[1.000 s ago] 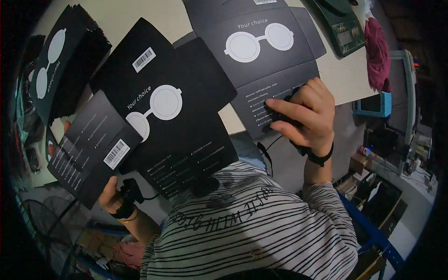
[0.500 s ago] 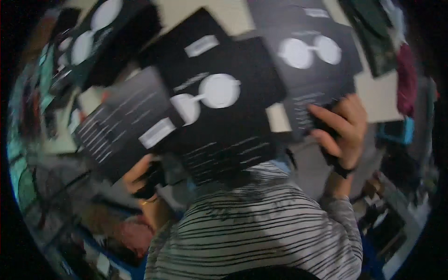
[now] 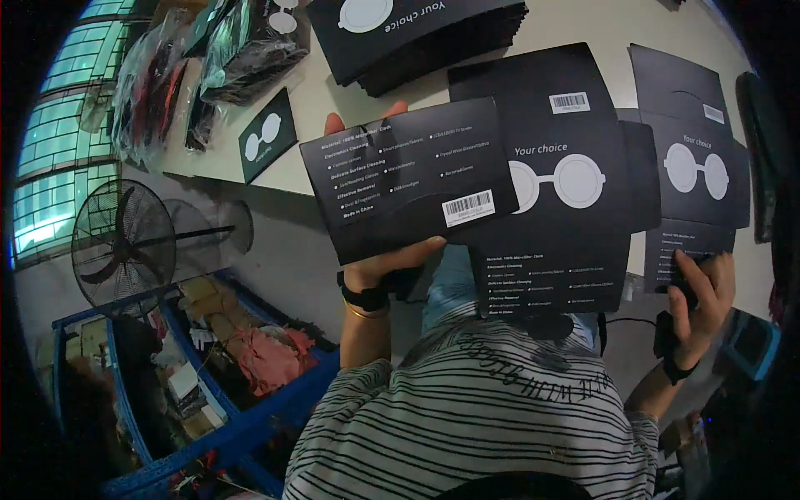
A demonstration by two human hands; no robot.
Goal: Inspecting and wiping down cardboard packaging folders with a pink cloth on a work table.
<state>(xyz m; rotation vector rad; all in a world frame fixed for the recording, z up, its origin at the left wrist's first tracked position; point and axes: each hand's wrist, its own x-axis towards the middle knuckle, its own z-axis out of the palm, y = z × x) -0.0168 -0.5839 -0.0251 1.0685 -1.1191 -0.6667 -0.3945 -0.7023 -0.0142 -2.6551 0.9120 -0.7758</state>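
In my left hand (image 3: 379, 265) is a folded black card sleeve (image 3: 408, 171) with white print and a barcode label. The thumb lies along its lower edge and fingertips show over its top edge. Its right end overlaps an unfolded black card sleeve (image 3: 554, 129) with a white glasses picture, which lies in front of me and reaches over the table's near edge. My right hand (image 3: 707, 292) pinches the lower edge of a second unfolded sleeve (image 3: 687, 212) at the right. Part of the pinch is hidden behind the fingers.
A stack of black sleeves (image 3: 442, 50) stands at the back of the pale table (image 3: 587, 21). Plastic-wrapped packs (image 3: 242, 62) and a small black sleeve (image 3: 268, 135) sit to the left. Below are a fan (image 3: 125, 246) and a blue divided crate (image 3: 250, 425) with scraps.
My view has shifted and become sharper, so the table's contents appear elsewhere in it. The folded sleeve stays in my left hand, now more level. My right hand is still at the right-hand sleeve.
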